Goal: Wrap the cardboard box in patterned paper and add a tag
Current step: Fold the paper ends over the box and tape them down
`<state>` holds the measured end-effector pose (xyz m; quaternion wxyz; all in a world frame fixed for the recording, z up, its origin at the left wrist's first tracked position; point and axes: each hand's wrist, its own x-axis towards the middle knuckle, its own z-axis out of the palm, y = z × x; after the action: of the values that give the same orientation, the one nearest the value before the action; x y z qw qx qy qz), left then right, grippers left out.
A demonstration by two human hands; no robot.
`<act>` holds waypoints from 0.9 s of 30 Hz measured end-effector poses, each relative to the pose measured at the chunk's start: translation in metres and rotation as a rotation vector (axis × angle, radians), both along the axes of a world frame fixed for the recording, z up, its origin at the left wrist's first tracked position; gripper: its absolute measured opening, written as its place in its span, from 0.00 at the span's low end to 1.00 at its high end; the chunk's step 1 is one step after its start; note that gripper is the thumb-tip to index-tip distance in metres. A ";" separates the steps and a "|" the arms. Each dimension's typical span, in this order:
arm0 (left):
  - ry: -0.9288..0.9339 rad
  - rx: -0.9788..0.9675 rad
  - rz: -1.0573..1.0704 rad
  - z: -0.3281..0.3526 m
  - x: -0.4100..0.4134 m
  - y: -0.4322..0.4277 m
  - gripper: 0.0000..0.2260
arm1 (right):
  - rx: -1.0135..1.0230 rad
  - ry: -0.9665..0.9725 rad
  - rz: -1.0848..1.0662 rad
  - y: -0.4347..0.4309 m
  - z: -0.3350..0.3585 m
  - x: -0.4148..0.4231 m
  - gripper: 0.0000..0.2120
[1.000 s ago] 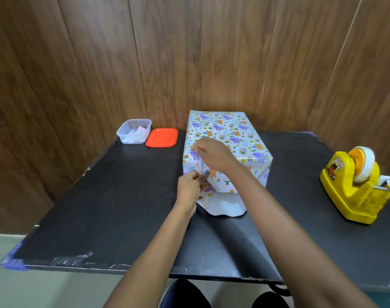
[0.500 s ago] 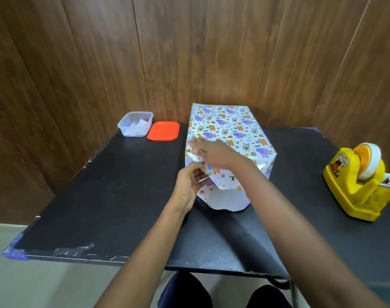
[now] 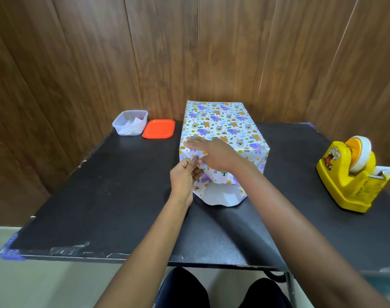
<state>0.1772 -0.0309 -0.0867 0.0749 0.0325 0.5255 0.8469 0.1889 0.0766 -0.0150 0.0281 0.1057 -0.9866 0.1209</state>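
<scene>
A black table (image 3: 100,196) is viewed from above, set against a wood-panelled wall. The cardboard box (image 3: 218,116) is stood at the table's centre, toward 12 o'clock. Its top and sides are already covered in patterned paper (image 3: 245,134) printed with small animals and rainbows, so the cardboard itself is hidden. The end at the box's 6 o'clock is not yet closed: a paper flap (image 3: 220,195) is left lying on the table, white underside up.

The right hand (image 3: 214,152) is laid flat on the box's top at its 7 o'clock corner, fingers straight and slightly spread. It is judged to be placed there so that the paper is kept taut and the box is steadied. The left hand (image 3: 183,178) is closed in a pinch, thumb against fingertips, on the paper's edge just below that corner. A side fold appears to be creased inward there.

A yellow tape dispenser (image 3: 349,181) is set at 3 o'clock, well apart from the box, probably kept in reach for sealing the end. At 10 o'clock a clear plastic container (image 3: 130,122) is left open, with its orange lid (image 3: 159,128) just beside it. Pale slips (image 3: 131,125) are held inside; whether these are tags cannot be told.
</scene>
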 end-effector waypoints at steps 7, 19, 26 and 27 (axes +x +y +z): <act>0.044 -0.060 0.101 -0.004 0.001 0.007 0.13 | -0.765 0.727 -0.620 0.022 -0.016 0.060 0.11; 0.058 -0.116 0.104 -0.004 -0.001 0.005 0.15 | -1.498 0.281 -0.675 0.065 -0.057 0.074 0.11; 0.053 -0.201 0.147 -0.003 0.001 0.007 0.13 | -1.352 0.265 -0.650 0.063 -0.077 0.064 0.10; 0.045 -0.215 0.161 -0.003 0.001 0.010 0.13 | -1.326 0.276 -0.662 0.063 -0.079 0.062 0.10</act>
<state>0.1782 -0.0212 -0.0901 -0.0022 0.0009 0.6158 0.7879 0.2512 0.1393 -0.0936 0.2441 -0.2213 -0.6748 0.6604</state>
